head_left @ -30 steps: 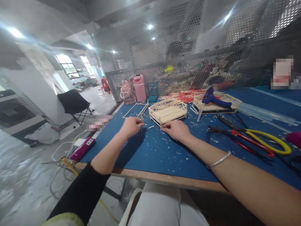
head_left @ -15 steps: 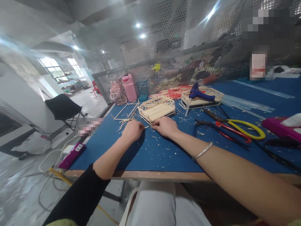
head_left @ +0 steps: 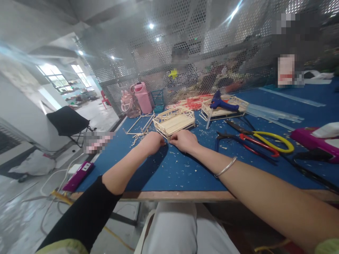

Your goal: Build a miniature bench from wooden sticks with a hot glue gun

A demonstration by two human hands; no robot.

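in the head view, mid-frame, a small stick frame (head_left: pixel 174 121) stands on the blue worktop (head_left: pixel 172 169), its rails and slatted base apparently already joined, while loose sticks (head_left: pixel 140 127) lie unused to its left. the left hand (head_left: pixel 151 142) and right hand (head_left: pixel 184 140) meet at its near corner, fingers curled in tight just beside it; whether they pinch a thin stick i cannot tell. right of centre are a second frame (head_left: pixel 225 107), a glue gun (head_left: pixel 221 103) and yellow-handled cutters (head_left: pixel 265 139).
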